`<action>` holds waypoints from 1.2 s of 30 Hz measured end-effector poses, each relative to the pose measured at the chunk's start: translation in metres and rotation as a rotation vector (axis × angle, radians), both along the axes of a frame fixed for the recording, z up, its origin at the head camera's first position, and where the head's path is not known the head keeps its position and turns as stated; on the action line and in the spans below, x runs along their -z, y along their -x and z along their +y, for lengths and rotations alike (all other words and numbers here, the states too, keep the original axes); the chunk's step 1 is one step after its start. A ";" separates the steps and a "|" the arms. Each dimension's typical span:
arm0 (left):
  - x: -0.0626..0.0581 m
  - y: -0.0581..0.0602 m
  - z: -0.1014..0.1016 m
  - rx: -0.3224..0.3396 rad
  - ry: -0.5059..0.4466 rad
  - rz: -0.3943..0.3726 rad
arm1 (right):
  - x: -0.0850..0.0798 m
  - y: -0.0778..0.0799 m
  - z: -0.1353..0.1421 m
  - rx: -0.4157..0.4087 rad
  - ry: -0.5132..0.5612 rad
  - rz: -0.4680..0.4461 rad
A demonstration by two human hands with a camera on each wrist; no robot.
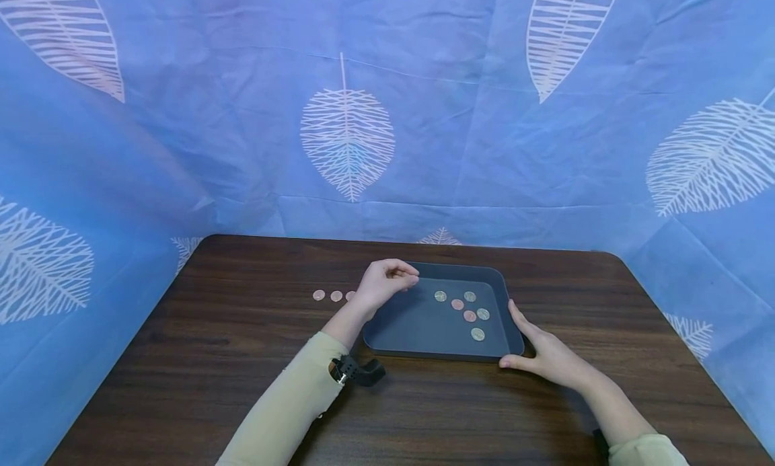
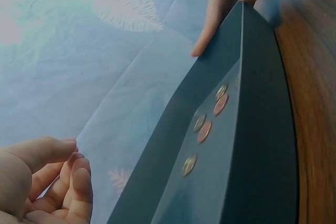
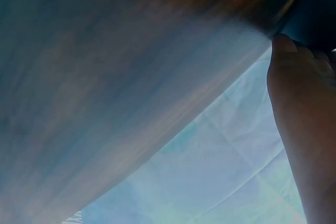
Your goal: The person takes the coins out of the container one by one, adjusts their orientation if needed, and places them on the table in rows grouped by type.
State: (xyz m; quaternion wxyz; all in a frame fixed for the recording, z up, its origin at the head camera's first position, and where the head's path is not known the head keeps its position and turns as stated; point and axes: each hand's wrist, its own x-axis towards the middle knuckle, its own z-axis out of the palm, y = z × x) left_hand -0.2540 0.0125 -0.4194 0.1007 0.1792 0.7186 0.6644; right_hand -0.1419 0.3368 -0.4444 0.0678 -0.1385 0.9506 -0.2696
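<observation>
A dark grey rectangular tray (image 1: 412, 341) lies on the table, with several silvery and coppery coins (image 1: 469, 316) scattered over its right half. Above the tray's left part is my left hand (image 1: 387, 283), its fingers bent and the thumb tip meeting the forefinger. In the left wrist view those fingertips (image 2: 73, 148) come together, and whether a coin is between them I cannot tell. My right hand (image 1: 547, 355) holds the tray's near right corner, thumb on the front side and fingers along the right side. The right wrist view shows that hand dark and partly cut off.
Left of the tray, coppery coins (image 1: 336, 296) form a row on the dark wooden table (image 1: 242, 331); the left arm partly covers the rightmost one. A blue cloth (image 1: 242, 116) with white leaf prints hangs behind and beside the table. A black strap (image 1: 357, 370) circles the left wrist.
</observation>
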 end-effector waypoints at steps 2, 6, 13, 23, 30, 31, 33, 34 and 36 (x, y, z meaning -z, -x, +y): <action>0.000 0.000 0.009 0.019 -0.009 -0.005 | -0.001 0.000 0.000 0.001 0.002 0.000; 0.001 0.001 0.023 0.044 -0.016 -0.021 | -0.001 -0.001 -0.001 -0.001 0.007 -0.002; 0.008 0.006 0.041 0.028 0.007 -0.055 | -0.001 -0.002 0.000 -0.001 0.020 -0.001; 0.021 0.014 0.055 -0.003 -0.003 -0.110 | -0.001 -0.003 0.000 0.000 0.022 -0.010; 0.024 0.018 0.064 -0.061 0.061 -0.089 | -0.002 -0.002 0.000 0.001 0.021 -0.008; 0.023 0.018 0.065 -0.070 0.069 -0.087 | -0.002 -0.002 0.000 0.001 0.023 -0.008; 0.024 0.019 0.067 -0.081 0.091 -0.079 | -0.002 -0.002 0.000 0.002 0.027 -0.010; 0.025 0.019 0.068 -0.084 0.101 -0.079 | -0.002 -0.003 0.000 0.003 0.027 -0.010; 0.027 0.020 0.069 -0.085 0.131 -0.079 | -0.001 -0.003 -0.001 0.003 0.028 -0.012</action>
